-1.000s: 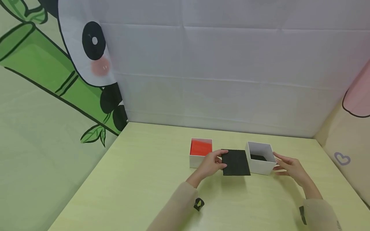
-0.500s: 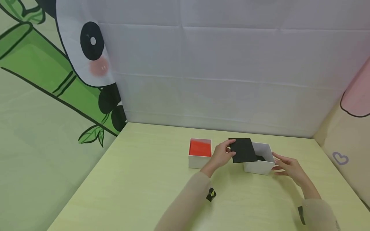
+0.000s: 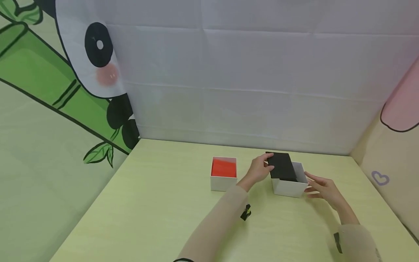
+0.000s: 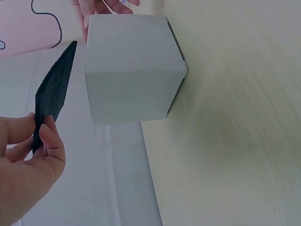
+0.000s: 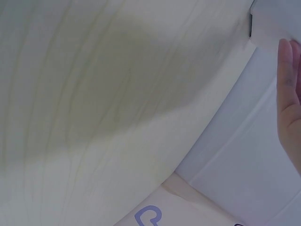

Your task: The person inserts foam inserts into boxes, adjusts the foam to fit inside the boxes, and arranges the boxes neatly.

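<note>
Between thumb and fingers, my left hand point(image 3: 258, 169) pinches a thin black square sheet point(image 3: 282, 166) by its left edge. The sheet hovers over the opening of a white box point(image 3: 289, 188) and hides most of its inside. In the left wrist view the same sheet point(image 4: 54, 89) is tilted beside the box point(image 4: 136, 70), gripped near its lower end. My right hand point(image 3: 324, 188) rests its fingertips against the box's right side, fingers fairly straight. Only part of that hand point(image 5: 289, 94) shows in the right wrist view, at the box's side.
Left of my left hand stands a second white box point(image 3: 223, 183) with a red sheet-like piece point(image 3: 224, 168) inside. Both boxes stand on a pale yellow table point(image 3: 163, 203). A white cloth backdrop point(image 3: 209, 91) rises behind the table's back edge.
My left hand has carried the black sheet right and away from me, from left of the white box to above its opening. My right hand stays at the box's side.
</note>
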`<action>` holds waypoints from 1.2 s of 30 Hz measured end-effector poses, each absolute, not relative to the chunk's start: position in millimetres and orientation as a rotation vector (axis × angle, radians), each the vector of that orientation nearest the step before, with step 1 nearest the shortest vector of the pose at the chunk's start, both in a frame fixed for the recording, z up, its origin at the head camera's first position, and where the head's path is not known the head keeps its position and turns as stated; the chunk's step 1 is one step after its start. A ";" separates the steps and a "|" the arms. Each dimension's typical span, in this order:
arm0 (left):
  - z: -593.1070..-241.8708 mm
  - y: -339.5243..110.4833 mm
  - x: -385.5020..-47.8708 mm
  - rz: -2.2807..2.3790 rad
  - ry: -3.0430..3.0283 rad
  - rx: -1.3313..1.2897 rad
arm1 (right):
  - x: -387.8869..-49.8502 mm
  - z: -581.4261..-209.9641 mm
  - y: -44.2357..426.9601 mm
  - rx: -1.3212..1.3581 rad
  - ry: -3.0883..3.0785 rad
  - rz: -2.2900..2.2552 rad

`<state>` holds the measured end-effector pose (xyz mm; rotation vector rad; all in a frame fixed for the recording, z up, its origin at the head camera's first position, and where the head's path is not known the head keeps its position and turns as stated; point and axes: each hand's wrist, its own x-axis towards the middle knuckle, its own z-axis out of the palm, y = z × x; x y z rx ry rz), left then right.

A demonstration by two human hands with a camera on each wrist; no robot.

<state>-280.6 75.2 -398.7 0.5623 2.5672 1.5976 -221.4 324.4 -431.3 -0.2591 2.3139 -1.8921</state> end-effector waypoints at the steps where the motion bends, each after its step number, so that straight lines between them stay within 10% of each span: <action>1: -398.4 77.6 -281.8 1.588 2.573 0.566 | -221.7 -431.7 324.6 -0.266 2.312 -1.897; 36: -425.4 109.7 -285.6 1.233 2.682 0.616 | -217.8 -442.8 318.8 -0.248 2.280 -1.990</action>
